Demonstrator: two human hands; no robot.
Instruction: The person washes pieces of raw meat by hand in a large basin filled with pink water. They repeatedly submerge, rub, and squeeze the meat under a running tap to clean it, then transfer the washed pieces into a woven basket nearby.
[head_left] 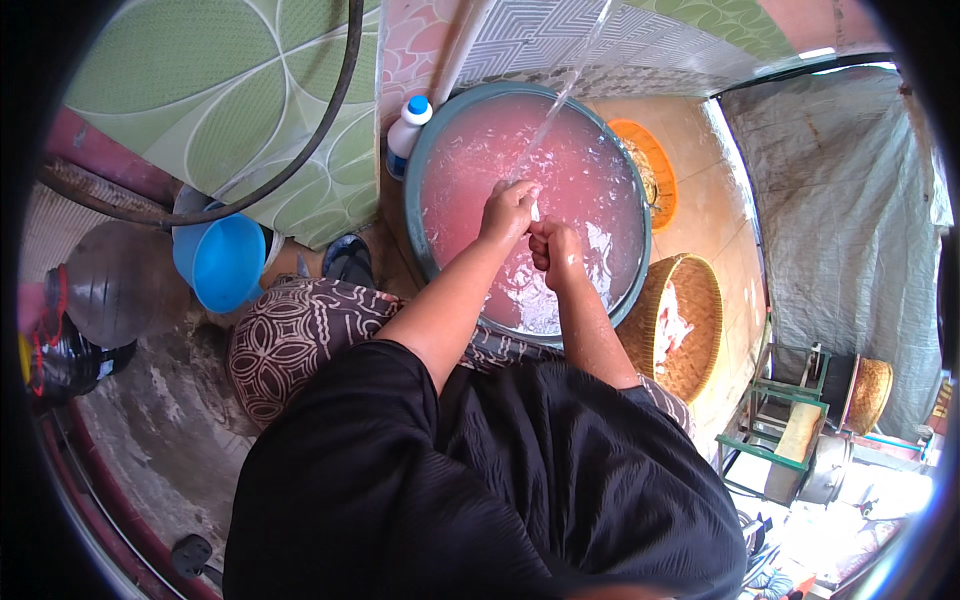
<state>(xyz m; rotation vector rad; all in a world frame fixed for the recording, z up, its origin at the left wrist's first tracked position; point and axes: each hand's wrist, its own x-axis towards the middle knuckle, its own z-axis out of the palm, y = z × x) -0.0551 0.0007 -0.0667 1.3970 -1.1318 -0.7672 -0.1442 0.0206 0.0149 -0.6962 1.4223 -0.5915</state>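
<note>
In front of me stands a large round tub (416, 215) with a grey-green rim, filled with pinkish water (470, 150). My left hand (508, 210) is closed over the middle of the tub. Close to its right and a little nearer to me, my right hand (557, 248) is closed too, fingers curled. Between them shows a small pale strip (535, 211), pinched by both hands; its kind is too small to make out. A thin stream of water (560, 100) falls from above just beyond my left hand.
Right of the tub stand a woven basket (705, 300) with pale pink, meat-like pieces (672, 325) and an orange basin (665, 185). Leftward are a white bottle with a blue cap (408, 135), a blue bucket (228, 262) and a hanging dark hose (335, 110). A green metal frame (775, 430) stands lower right.
</note>
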